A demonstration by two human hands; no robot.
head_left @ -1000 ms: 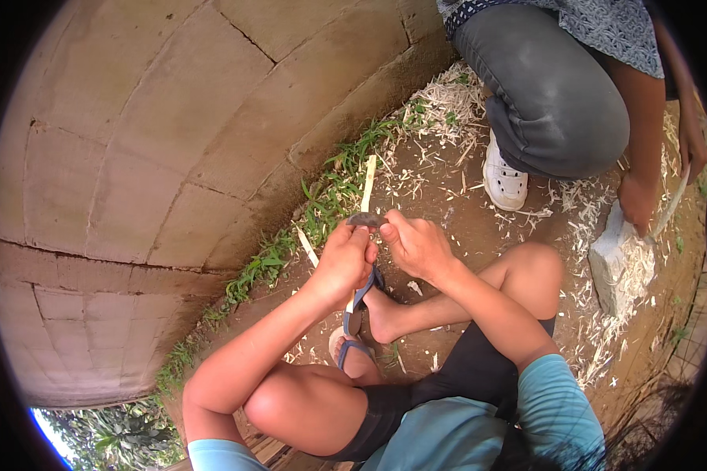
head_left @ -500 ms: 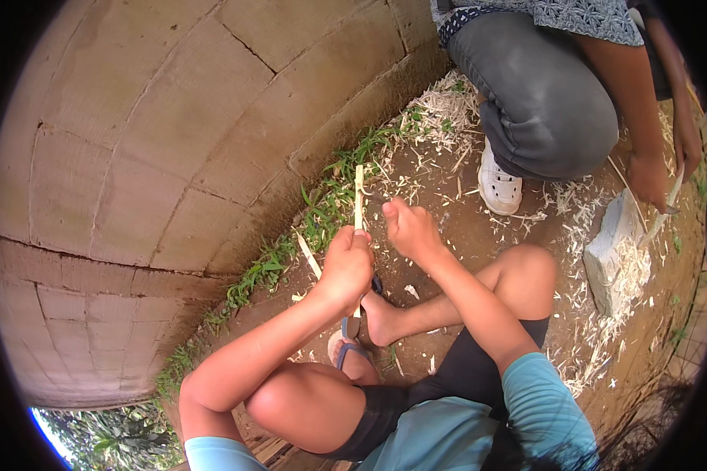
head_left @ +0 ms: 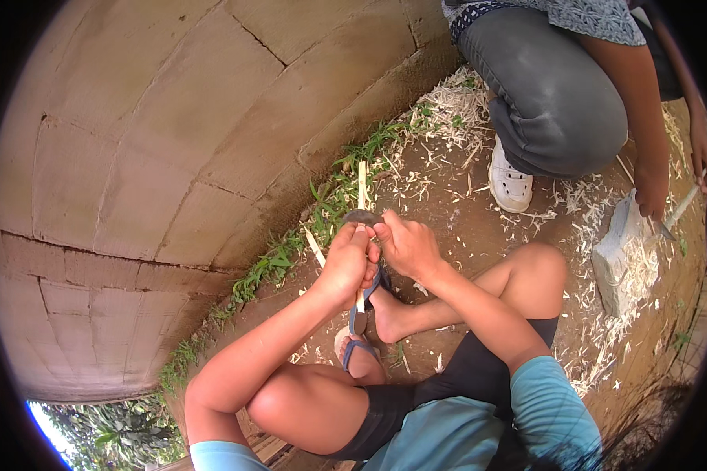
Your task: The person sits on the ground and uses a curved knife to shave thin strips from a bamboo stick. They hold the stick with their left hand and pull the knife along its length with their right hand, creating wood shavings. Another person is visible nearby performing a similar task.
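Note:
A pale, narrow wooden stick (head_left: 362, 182) stands nearly upright in the view, its lower end showing below my fist. My left hand (head_left: 346, 263) is closed around its middle. Just above that fist, the dark metal blade of a knife (head_left: 361, 216) lies across the stick. My right hand (head_left: 408, 247) is closed on the knife, whose handle is hidden in the fingers. Both thumbs come close together at the blade. Another pale strip of wood (head_left: 315, 246) lies on the ground left of my left hand.
A block wall (head_left: 173, 133) rises on the left, with grass (head_left: 271, 267) along its foot. At the right, a crouching person (head_left: 546, 94) works a pale strip with a blade over a grey stone block (head_left: 611, 235). Wood shavings (head_left: 585, 345) litter the dirt. My sandalled foot (head_left: 359, 357) is below the stick.
My right hand has moved left to meet my left hand, and the blade now shows across the stick. The other person's hands have shifted along their strip.

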